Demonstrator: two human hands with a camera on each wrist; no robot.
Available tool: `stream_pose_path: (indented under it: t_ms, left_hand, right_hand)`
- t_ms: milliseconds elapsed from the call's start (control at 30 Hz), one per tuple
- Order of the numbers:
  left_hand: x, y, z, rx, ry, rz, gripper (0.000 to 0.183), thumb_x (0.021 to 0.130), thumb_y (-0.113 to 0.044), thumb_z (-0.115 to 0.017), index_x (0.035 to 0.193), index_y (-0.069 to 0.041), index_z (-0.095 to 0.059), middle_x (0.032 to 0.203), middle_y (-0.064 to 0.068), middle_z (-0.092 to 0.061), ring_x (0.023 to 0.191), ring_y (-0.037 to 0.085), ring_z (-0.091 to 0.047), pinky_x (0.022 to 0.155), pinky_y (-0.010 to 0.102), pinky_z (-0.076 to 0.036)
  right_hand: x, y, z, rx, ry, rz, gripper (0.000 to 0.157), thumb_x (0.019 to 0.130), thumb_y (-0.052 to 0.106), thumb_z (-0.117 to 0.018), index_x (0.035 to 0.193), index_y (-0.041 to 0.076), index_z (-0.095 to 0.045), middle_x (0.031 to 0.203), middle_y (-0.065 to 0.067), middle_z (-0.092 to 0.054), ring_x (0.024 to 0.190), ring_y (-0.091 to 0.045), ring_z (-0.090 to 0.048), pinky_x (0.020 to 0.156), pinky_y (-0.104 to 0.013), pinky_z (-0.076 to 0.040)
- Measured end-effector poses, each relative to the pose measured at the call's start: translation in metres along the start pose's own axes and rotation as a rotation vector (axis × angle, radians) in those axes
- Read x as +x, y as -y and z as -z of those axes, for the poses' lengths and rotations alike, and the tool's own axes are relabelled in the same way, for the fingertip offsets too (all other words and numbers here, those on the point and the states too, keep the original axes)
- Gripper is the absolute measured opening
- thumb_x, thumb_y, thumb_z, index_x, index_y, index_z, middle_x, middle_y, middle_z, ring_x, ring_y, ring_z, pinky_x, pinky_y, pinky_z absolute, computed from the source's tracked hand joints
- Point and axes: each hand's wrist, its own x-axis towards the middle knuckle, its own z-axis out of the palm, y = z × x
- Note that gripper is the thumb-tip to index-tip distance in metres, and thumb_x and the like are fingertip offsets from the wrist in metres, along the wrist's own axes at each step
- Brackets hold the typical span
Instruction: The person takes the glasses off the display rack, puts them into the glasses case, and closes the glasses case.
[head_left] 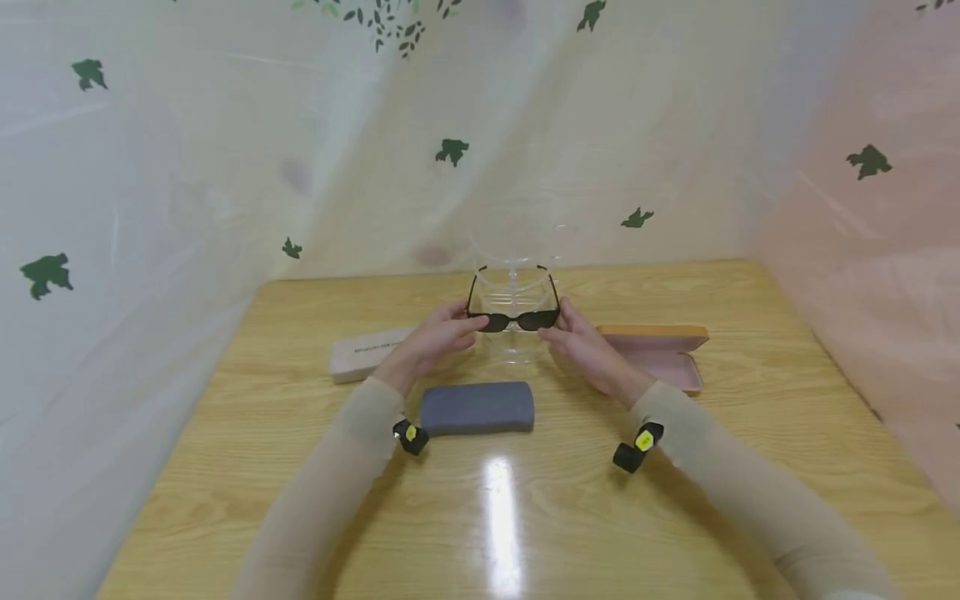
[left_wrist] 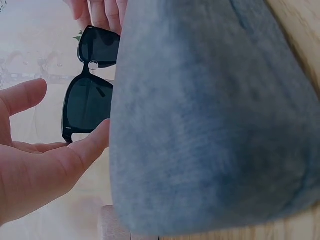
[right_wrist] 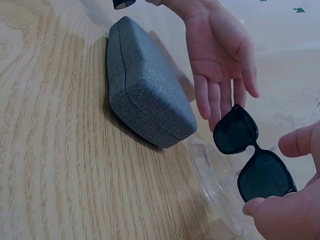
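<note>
Black sunglasses (head_left: 536, 320) with unfolded temples are held in front of a clear display stand (head_left: 514, 357), lenses toward the wearer. My left hand (head_left: 435, 337) holds their left end, its thumb by the lens in the head view. The right hand (head_left: 588, 350) holds the other end near the hinge. In the right wrist view the sunglasses (right_wrist: 265, 175) hang tilted between both hands. Whether they rest on the stand I cannot tell. A grey-blue glasses case (head_left: 477, 408) lies closed below the hands; in the left wrist view this case (left_wrist: 210, 125) hides part of the lenses.
A pale box (head_left: 352, 354) with printed lettering lies behind the left forearm. At the right stands an open case (head_left: 667, 367) with an orange lid edge and pink lining. The wooden table (head_left: 585, 542) backs onto a leaf-patterned curtain (head_left: 360, 183).
</note>
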Motion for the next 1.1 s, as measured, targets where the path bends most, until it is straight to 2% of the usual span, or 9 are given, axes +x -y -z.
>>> stream_pose_path:
  t_ms: [267,400,633,733,800,867,900,1000,1100]
  left_hand:
    - [-0.005,-0.004,0.001,0.032,0.006,-0.009,0.076,0.102,-0.016,-0.063,0.159,0.004,-0.017,0.155,0.023,-0.037,0.143,0.034,-0.038,0.116,0.045,-0.037]
    - [-0.013,-0.007,0.002,0.070,0.023,-0.020,0.079,0.102,-0.018,-0.064,0.160,0.003,-0.015,0.157,0.022,-0.035,0.142,0.033,-0.040,0.115,0.043,-0.039]
    - [-0.040,-0.016,0.006,0.109,0.081,-0.066,0.072,0.106,-0.022,-0.057,0.159,0.003,-0.016,0.159,0.021,-0.034,0.146,0.031,-0.035,0.117,0.049,-0.036]
    - [-0.053,-0.019,0.008,0.164,0.093,-0.072,0.072,0.108,-0.027,-0.054,0.161,0.001,-0.014,0.165,0.019,-0.022,0.147,0.033,-0.033,0.116,0.054,-0.034]
    - [-0.061,-0.020,0.008,0.171,0.104,-0.096,0.072,0.108,-0.027,-0.052,0.160,0.002,-0.012,0.167,0.018,-0.013,0.148,0.033,-0.030,0.115,0.056,-0.035]
    - [-0.069,-0.019,0.008,0.177,0.120,-0.129,0.070,0.109,-0.025,-0.051,0.159,0.004,-0.013,0.167,0.018,-0.010,0.148,0.033,-0.029,0.113,0.057,-0.038]
    - [-0.072,-0.018,0.009,0.170,0.131,-0.153,0.068,0.109,-0.023,-0.051,0.159,0.005,-0.014,0.167,0.018,-0.009,0.149,0.032,-0.028,0.111,0.054,-0.041]
    - [-0.083,-0.013,0.010,0.176,0.148,-0.204,0.063,0.109,-0.017,-0.049,0.157,0.007,-0.016,0.166,0.021,-0.013,0.148,0.033,-0.030,0.107,0.054,-0.045]
    - [-0.093,-0.006,0.011,0.192,0.138,-0.226,0.061,0.110,-0.016,-0.047,0.157,0.007,-0.017,0.163,0.024,-0.021,0.144,0.036,-0.036,0.103,0.054,-0.048]
  right_hand:
    - [-0.003,0.004,-0.002,0.009,0.007,0.011,0.090,0.105,0.010,-0.053,0.159,0.010,0.019,0.168,-0.013,0.008,0.154,-0.024,-0.001,0.124,-0.045,-0.015]
    - [-0.009,0.008,-0.002,0.023,0.012,0.016,0.091,0.104,0.009,-0.054,0.159,0.009,0.019,0.168,-0.013,0.009,0.154,-0.022,-0.001,0.124,-0.043,-0.016]
    - [-0.026,0.018,-0.006,0.008,0.050,0.028,0.088,0.105,0.007,-0.052,0.160,0.011,0.016,0.168,-0.014,0.007,0.154,-0.023,-0.003,0.123,-0.044,-0.018]
    - [-0.039,0.023,-0.007,-0.014,0.066,0.016,0.087,0.105,0.010,-0.053,0.161,0.012,0.013,0.169,-0.011,0.005,0.154,-0.023,-0.005,0.123,-0.045,-0.019]
    - [-0.048,0.025,-0.008,-0.030,0.083,0.019,0.085,0.106,0.012,-0.053,0.162,0.012,0.011,0.169,-0.009,0.003,0.154,-0.023,-0.006,0.123,-0.047,-0.019]
    - [-0.057,0.026,-0.010,-0.040,0.105,0.022,0.084,0.107,0.014,-0.053,0.162,0.013,0.010,0.170,-0.006,0.000,0.154,-0.022,-0.006,0.123,-0.048,-0.019]
    - [-0.062,0.026,-0.011,-0.047,0.121,0.032,0.083,0.107,0.015,-0.053,0.162,0.013,0.009,0.169,-0.005,0.000,0.154,-0.022,-0.006,0.123,-0.049,-0.018]
    - [-0.075,0.027,-0.014,-0.069,0.161,0.054,0.085,0.107,0.020,-0.055,0.162,0.013,0.009,0.169,-0.004,0.000,0.154,-0.023,-0.008,0.122,-0.050,-0.018]
    - [-0.086,0.026,-0.018,-0.098,0.200,0.061,0.090,0.105,0.025,-0.059,0.162,0.015,0.010,0.169,-0.003,0.001,0.153,-0.024,-0.009,0.122,-0.050,-0.016]
